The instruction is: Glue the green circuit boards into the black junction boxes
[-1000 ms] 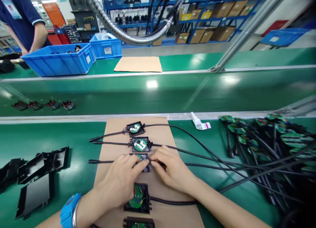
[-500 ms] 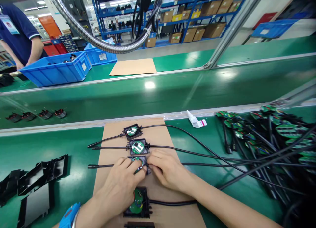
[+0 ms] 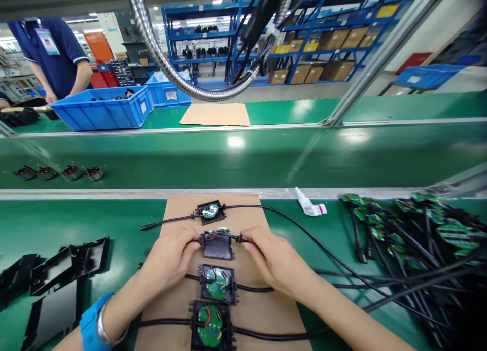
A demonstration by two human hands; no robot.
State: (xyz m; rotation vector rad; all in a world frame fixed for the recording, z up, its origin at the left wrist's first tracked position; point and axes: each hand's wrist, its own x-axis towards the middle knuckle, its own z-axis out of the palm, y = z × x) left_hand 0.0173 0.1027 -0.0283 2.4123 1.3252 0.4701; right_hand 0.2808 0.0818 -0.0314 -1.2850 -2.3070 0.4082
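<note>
My left hand [image 3: 173, 254] pinches the short black cable at the left side of a small black plastic housing [image 3: 217, 248]. On the other side, my right hand [image 3: 276, 257] grips the black cable by its strain-relief collar [image 3: 239, 238]. Between them a round circuit board [image 3: 220, 231] stands tilted at the housing's far edge, its coloured wires showing, and the housing floor is bare. Farther off lies another housing with a board [image 3: 210, 211]. Nearer me are two more, one with a green board [image 3: 216, 283] and one with a larger-looking green board [image 3: 210, 326].
The housings lie on a cardboard sheet [image 3: 251, 214]. Black covers [image 3: 68, 270] sit at left; a tangle of cabled boards [image 3: 414, 229] fills the right. A white tube [image 3: 310, 203] lies behind. Beyond are several small motors [image 3: 72, 172], a blue bin [image 3: 104, 110] and a co-worker [image 3: 57, 57].
Both hands have left the third housing for the second one and now hold its cables. Its board, lying flat before, is tilted up. The camera view has tipped upward.
</note>
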